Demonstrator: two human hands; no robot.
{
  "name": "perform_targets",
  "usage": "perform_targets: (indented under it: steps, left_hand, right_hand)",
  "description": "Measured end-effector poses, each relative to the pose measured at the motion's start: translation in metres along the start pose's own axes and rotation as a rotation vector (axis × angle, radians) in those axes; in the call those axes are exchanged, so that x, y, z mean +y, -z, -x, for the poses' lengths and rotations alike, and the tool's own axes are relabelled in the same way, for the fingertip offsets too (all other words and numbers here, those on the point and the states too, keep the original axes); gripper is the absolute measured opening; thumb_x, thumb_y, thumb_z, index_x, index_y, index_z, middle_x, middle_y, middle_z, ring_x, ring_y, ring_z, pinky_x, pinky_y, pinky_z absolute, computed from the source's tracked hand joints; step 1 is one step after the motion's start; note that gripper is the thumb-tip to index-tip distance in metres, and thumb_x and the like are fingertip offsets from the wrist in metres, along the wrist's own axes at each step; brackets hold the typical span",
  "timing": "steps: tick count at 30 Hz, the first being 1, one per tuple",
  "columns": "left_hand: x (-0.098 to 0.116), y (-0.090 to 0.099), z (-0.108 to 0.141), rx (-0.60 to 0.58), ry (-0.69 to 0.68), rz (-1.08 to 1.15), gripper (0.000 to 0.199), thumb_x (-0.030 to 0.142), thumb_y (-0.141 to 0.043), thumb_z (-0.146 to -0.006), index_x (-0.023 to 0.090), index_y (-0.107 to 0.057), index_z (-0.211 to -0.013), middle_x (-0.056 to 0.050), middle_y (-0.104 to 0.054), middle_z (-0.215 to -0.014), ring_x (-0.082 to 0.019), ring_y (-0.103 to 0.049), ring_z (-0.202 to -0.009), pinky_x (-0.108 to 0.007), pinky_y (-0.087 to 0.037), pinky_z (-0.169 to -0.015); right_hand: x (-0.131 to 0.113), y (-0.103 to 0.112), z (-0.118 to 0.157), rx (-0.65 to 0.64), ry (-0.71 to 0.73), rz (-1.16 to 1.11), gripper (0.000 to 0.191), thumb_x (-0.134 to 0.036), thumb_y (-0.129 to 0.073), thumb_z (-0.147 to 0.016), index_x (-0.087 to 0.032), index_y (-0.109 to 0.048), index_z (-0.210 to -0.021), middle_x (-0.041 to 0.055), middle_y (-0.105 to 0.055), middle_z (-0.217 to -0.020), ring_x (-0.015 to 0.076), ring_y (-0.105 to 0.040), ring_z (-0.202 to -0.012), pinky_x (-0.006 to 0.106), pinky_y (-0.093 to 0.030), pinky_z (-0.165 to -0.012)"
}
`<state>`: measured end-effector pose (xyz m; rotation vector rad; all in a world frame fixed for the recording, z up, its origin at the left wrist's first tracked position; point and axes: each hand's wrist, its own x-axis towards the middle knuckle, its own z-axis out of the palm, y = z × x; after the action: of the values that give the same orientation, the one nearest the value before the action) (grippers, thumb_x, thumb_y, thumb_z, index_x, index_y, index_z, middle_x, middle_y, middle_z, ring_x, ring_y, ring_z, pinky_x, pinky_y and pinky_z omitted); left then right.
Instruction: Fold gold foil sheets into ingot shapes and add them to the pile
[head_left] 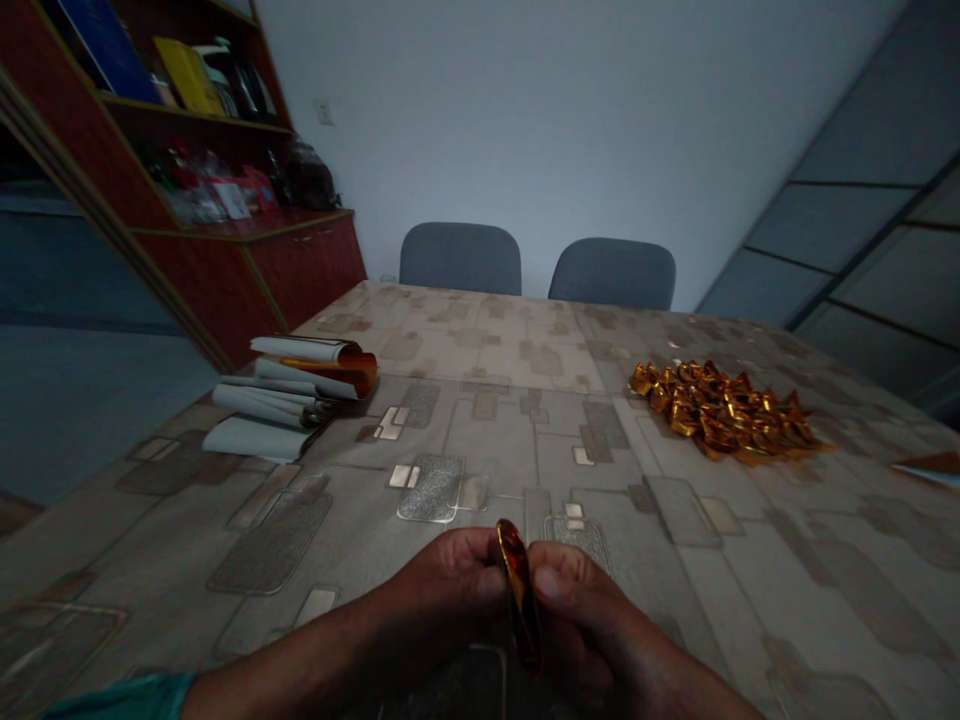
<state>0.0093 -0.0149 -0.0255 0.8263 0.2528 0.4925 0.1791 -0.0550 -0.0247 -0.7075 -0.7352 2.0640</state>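
- Pale-walled meeting room, with a long table [495,345] covered in beige oilcloth patterned with grey rectangles; both hands worked at its near edge.
- Left hand [442,590] and right hand [577,615] were closed and grasping, pinching one narrow, glossy red-and-gold foil strip [519,595] between them, with the thumbs on its faces.
- That strip stood between the hands, just above the near table edge. Its long axis ran nearly upright, with the upper end tipped slightly away and toward the left; its lower end dropped below the right thumb.
- A teal sleeve [124,697] covered the left wrist.
- Ahead and to the right lay a low heap of small folded gold foil pieces [724,412], already shaped, on a flat orange-gold sheet.
- Ahead and to the left sat a loose pile of curled white-backed sheets [281,395], their orange-gold undersides showing at a curl; these remained unfolded.
- Farther off stood two grey upholstered chairs [460,260] at the far table edge, and a red-brown wooden cabinet [307,270] with shelves of mixed items stood against the left wall.
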Motion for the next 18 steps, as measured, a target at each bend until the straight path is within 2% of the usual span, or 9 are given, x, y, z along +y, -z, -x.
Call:
perform_targets:
  steps: [3,6,11,16,18]
  left_hand:
    - [-0.0008,0.0008,-0.0015,0.066,-0.027,0.022,0.031,0.045,-0.074,-0.087,0.014,-0.07,-0.084,-0.003,-0.069,-0.077,-0.015,-0.065,-0.073,-0.025,-0.05,-0.075]
    - [-0.0015,-0.0011,-0.0025,0.108,0.03,-0.011,0.029,0.042,-0.075,-0.086,0.014,-0.07,-0.08,-0.005,-0.072,-0.077,-0.016,-0.067,-0.07,-0.027,-0.051,-0.075]
    - [-0.0017,-0.0025,-0.0008,0.087,0.033,0.043,0.033,0.046,-0.077,-0.083,0.014,-0.073,-0.09,-0.008,-0.073,-0.083,-0.019,-0.069,-0.076,-0.031,-0.051,-0.081]
    - [-0.0006,-0.0012,0.0,0.048,0.006,0.094,0.037,0.047,-0.077,-0.082,0.015,-0.075,-0.102,-0.007,-0.074,-0.09,-0.02,-0.069,-0.084,-0.031,-0.049,-0.086]
    - [0.0001,-0.0006,0.0003,0.047,0.003,0.091,0.037,0.047,-0.076,-0.083,0.016,-0.074,-0.102,-0.007,-0.074,-0.091,-0.02,-0.069,-0.085,-0.03,-0.049,-0.085]
  right_hand:
    - [0.0021,0.0043,0.0005,0.014,0.026,-0.013,0.041,-0.056,-0.077,-0.08,-0.016,-0.066,-0.074,-0.0093,-0.044,-0.044,0.0047,-0.028,-0.037,0.018,-0.022,-0.039]
    - [0.004,0.0063,0.0008,0.028,-0.001,-0.011,0.046,-0.058,-0.075,-0.081,-0.016,-0.065,-0.069,-0.0075,-0.046,-0.046,0.0046,-0.031,-0.037,0.019,-0.022,-0.039]
    - [0.0036,0.005,0.0006,0.111,-0.036,-0.012,0.042,-0.054,-0.082,-0.074,-0.013,-0.073,-0.079,-0.0036,-0.054,-0.057,0.0072,-0.045,-0.049,0.02,-0.036,-0.051]
    - [-0.0002,-0.0015,-0.0001,0.132,0.02,-0.021,0.035,-0.05,-0.079,-0.081,-0.016,-0.076,-0.085,-0.0022,-0.055,-0.06,0.0093,-0.05,-0.056,0.02,-0.04,-0.057]
    - [0.0011,-0.001,-0.0008,0.112,0.024,-0.004,0.038,-0.054,-0.076,-0.083,-0.017,-0.077,-0.091,-0.0013,-0.057,-0.062,0.0107,-0.051,-0.059,0.021,-0.042,-0.059]
